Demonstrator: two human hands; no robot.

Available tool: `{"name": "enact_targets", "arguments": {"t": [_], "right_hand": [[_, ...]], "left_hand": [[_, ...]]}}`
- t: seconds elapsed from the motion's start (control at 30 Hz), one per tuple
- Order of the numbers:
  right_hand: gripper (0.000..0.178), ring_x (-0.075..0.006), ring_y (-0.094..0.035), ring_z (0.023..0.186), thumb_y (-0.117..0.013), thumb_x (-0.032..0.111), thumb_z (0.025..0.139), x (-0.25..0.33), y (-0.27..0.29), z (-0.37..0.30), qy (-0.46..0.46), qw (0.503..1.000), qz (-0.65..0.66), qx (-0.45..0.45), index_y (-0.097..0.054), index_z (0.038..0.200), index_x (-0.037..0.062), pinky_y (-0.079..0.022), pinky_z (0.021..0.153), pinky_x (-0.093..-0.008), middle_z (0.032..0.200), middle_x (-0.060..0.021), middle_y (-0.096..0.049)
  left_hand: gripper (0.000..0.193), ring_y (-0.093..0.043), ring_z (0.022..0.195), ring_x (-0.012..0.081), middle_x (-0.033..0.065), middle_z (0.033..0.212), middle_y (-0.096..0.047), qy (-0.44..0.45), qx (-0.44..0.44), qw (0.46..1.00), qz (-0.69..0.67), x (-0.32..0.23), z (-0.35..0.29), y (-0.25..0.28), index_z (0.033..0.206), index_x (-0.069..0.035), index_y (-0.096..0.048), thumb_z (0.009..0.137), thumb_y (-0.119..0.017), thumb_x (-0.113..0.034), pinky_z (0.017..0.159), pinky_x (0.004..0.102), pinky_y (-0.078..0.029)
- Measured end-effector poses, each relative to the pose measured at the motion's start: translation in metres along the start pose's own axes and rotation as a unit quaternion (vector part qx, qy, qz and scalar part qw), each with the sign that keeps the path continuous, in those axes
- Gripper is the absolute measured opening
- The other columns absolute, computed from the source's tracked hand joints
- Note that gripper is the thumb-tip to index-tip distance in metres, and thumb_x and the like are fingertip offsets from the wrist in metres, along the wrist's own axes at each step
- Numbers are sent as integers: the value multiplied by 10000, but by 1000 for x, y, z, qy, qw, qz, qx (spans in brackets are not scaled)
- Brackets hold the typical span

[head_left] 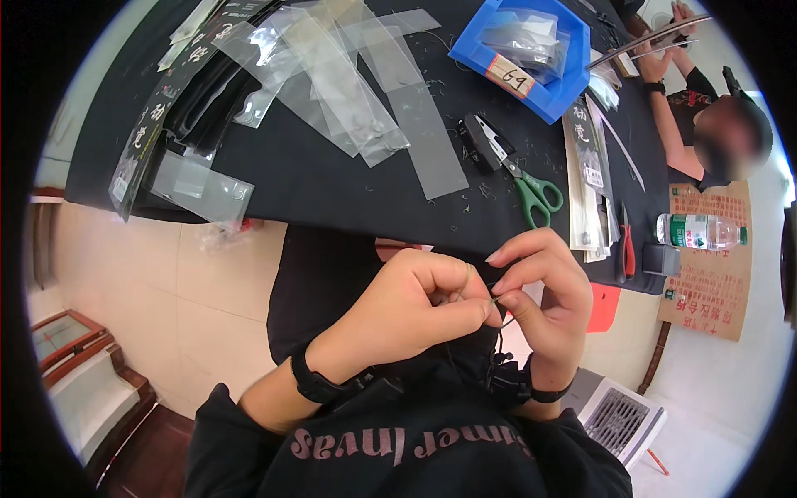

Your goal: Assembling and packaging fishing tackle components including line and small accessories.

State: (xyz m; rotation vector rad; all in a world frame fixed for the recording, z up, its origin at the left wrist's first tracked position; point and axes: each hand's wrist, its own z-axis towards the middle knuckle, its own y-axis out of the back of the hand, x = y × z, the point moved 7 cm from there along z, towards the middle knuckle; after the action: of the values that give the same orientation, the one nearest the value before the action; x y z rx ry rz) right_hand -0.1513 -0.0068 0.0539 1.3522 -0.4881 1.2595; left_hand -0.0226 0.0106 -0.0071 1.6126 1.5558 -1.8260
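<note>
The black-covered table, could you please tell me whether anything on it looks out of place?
Small thread-like scraps lie scattered near the green-handled scissors, like uncleared offcuts, and the clear plastic sleeves overlap at uneven angles, looking untidy.

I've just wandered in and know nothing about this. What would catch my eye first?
Probably the left grip and right grip, meeting at the centre over a thin strand. Just beyond, green-handled scissors stand out on the black-covered table. Farther back, a bright blue bin holds clear bags, with clear plastic sleeves spread to its left.
</note>
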Motion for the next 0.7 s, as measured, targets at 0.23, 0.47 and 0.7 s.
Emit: {"name": "enact_targets", "arguments": {"t": [0.23,0.47,0.7], "right_hand": [[137,-206,-627,776,-764,63,734,-9,-1,-5,-10,998,60,-6,-642,783,26,-479,692,-284,839,-97,-648],[160,-202,-606,742,-772,78,732,-11,2,-7,-4,998,62,-20,-630,775,19,-465,665,-281,792,-91,-623],[193,-211,-587,748,-763,124,765,-13,2,-8,2,998,62,-30,-603,778,18,-448,667,-283,786,-93,-599]], "left_hand": [[117,-520,631,10,79,832,-718,15,8,999,-45,1,1,-4,777,13,-667,861,-648,-66,556,182,-383],[101,-528,646,10,91,847,-715,15,14,998,-58,3,3,-6,799,16,-661,862,-649,-62,567,176,-390],[113,-517,625,0,87,842,-714,13,18,998,-58,4,5,-8,805,13,-660,876,-652,-75,553,163,-378]]}}
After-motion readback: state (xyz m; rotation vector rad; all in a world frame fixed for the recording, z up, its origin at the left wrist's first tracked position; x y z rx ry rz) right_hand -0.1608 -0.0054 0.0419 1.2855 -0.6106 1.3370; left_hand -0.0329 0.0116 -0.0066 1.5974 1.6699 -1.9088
